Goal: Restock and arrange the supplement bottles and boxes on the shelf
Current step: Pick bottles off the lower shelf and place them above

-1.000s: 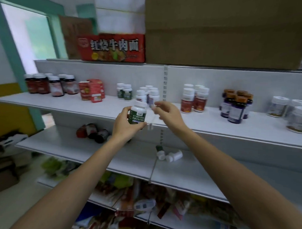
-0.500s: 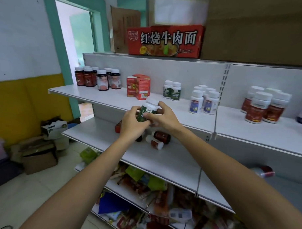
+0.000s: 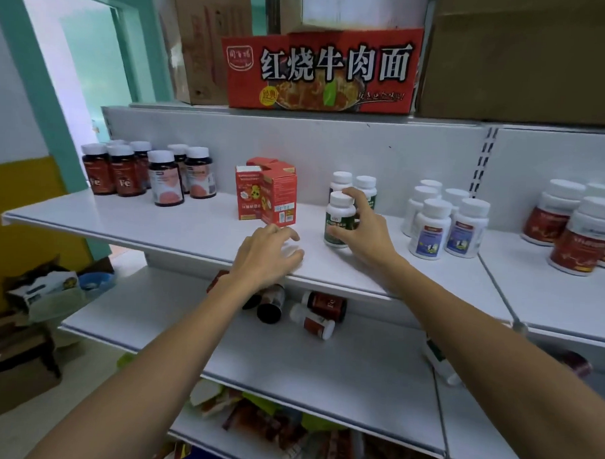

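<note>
My right hand point(image 3: 364, 228) grips the green-label bottle point(image 3: 339, 219), standing on the upper shelf point(image 3: 177, 226) just near of two matching bottles point(image 3: 354, 187). Left hand point(image 3: 267, 254) rests open, empty. Release clumsily and I risk toppling all three.

At twelve o'clock above me, the red carton point(image 3: 320, 75) on the top of the shelving is showing big white characters, 红烧牛肉面. At ten o'clock, the dark bottles point(image 3: 114, 171) are showing "Fe" on their red labels, and at six o'clock a fallen bottle point(image 3: 326, 304) on the lower shelf point(image 3: 188, 314) is showing "Fe" too. The other labels are reading too small for me.
</note>
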Demonstrator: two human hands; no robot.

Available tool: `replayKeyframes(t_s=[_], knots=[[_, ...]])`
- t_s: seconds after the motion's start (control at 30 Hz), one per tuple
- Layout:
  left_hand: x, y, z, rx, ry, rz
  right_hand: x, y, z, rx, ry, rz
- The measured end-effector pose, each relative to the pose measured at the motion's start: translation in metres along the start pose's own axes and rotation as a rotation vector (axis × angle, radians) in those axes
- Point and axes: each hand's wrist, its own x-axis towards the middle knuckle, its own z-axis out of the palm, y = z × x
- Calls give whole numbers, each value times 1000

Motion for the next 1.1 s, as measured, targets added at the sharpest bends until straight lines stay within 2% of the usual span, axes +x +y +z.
replayKeyframes(t_s=[0.2, 0.5, 0.6, 0.67, 0.83, 0.97, 1.1], knots=[[22, -26, 1, 88, -93, 58, 45, 9, 24, -146, 86, 37], [27, -34, 8, 63, -84, 95, 72, 18, 59, -255, 240, 168], [27, -34, 8, 54, -72, 93, 65, 16, 57, -175, 224, 234], [25, -34, 8, -2, -28, 102, 58, 11, 55, -144, 221, 274], [16, -45, -1, -309, 137, 135, 23, -16, 49, -252, 300, 268], [-15, -66, 0, -324, 237, 168, -14, -42, 48, -289, 320, 272], [-51, -75, 9, -312, 355, 287, -58, -64, 54, -253, 465, 271]])
